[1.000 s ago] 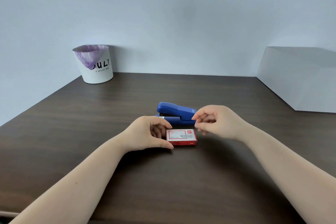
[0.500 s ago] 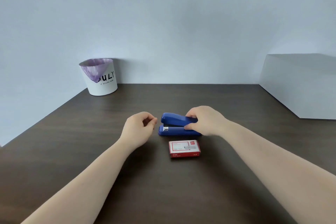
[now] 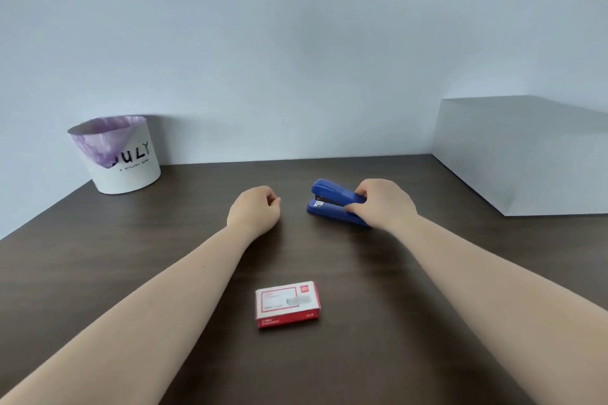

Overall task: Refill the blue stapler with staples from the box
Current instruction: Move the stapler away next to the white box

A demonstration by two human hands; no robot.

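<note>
The blue stapler (image 3: 332, 202) lies on the dark wooden table (image 3: 131, 256), its nose pointing left. My right hand (image 3: 381, 204) grips its rear end, thumb on the base and fingers over the top. My left hand (image 3: 255, 209) hovers a little to the left of the stapler, fingers curled with nothing in them. The red and white box of staples (image 3: 287, 303) lies closed on the table nearer to me, between my two forearms and touched by neither hand.
A white bin (image 3: 120, 154) with a purple liner and the lettering "JULY" stands at the back left corner of the table. A large white box (image 3: 523, 154) sits at the back right. A pale wall runs behind the table.
Both hands have left the staple box and moved away from me. The right hand has taken hold of the stapler's rear. The view has tilted up, so the box appears lower.
</note>
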